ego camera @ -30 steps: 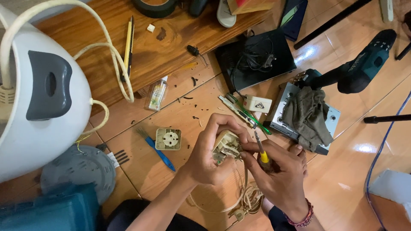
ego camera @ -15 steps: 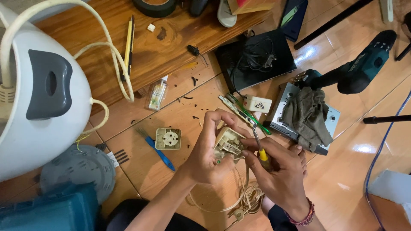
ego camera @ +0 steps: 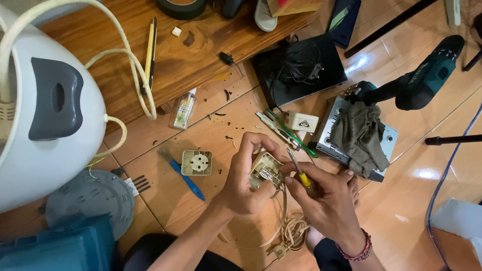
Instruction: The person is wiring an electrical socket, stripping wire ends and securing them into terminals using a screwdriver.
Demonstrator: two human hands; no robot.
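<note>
The left hand (ego camera: 246, 183) has its grip clamped on an opened cream socket housing (ego camera: 266, 170), held just above the tiled floor (ego camera: 216, 135) with the inner metal parts facing up. The right hand (ego camera: 329, 203) is closed round a yellow-handled screwdriver (ego camera: 297, 169) — its tip rests at the housing's upper edge. A cream cable (ego camera: 293, 231) trails from the housing into a loose coil below the hands. Left of them lie the socket's cover plate (ego camera: 197, 162) and a small blue brush (ego camera: 182, 173), near each other but apart — a teal cordless drill (ego camera: 424, 78) sits well away, upper right.
</note>
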